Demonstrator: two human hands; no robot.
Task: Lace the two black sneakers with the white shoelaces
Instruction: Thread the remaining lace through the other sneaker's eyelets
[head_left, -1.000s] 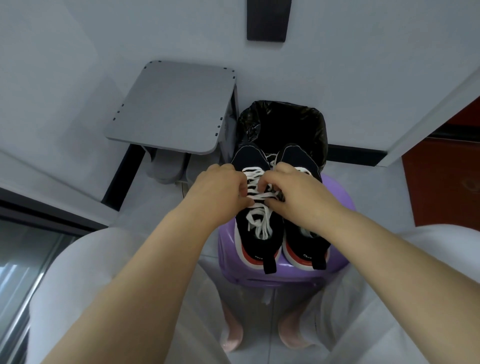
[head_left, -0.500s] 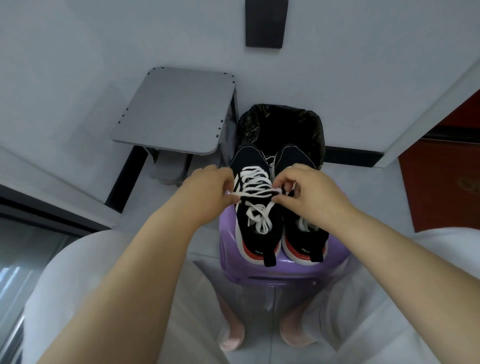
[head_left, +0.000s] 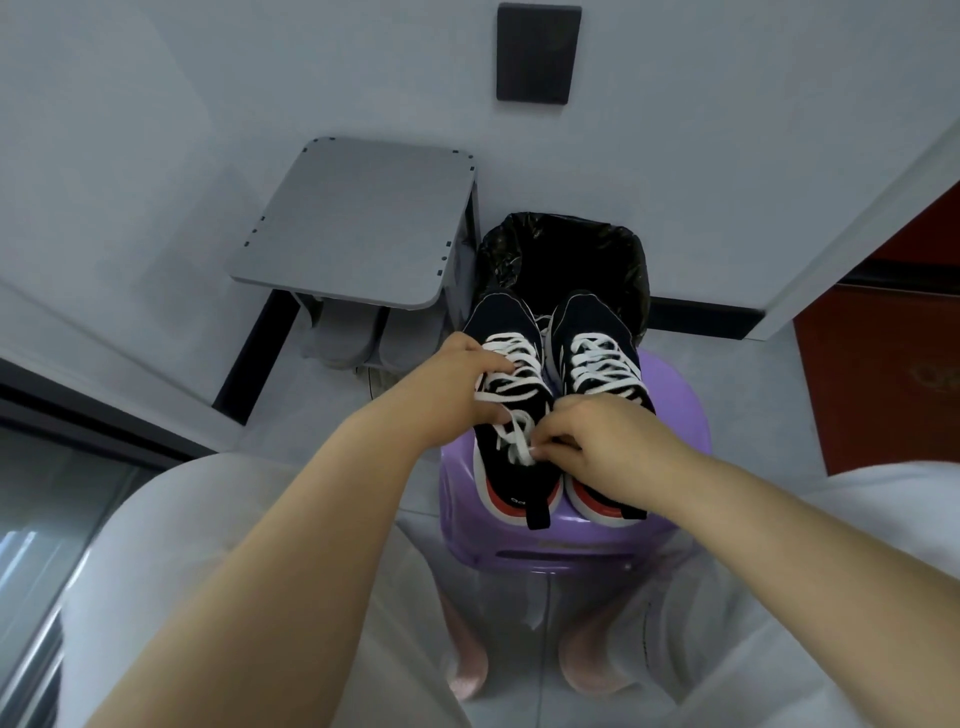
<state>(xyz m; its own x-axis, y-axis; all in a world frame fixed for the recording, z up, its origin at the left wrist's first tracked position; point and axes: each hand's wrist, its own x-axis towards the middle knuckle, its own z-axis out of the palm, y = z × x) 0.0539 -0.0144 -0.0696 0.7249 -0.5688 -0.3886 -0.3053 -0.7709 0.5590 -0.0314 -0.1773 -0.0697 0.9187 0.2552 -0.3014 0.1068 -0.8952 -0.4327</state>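
left hand on left sneaker (grip unclear) | right hand pinches its white shoelace; purple stool beneath

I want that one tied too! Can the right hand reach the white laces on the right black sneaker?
Probably yes. The right hand is over the heel of that black sneaker, and its white laces lie uncovered just beyond the fingers. It must first drop the loose white lace end it pinches.
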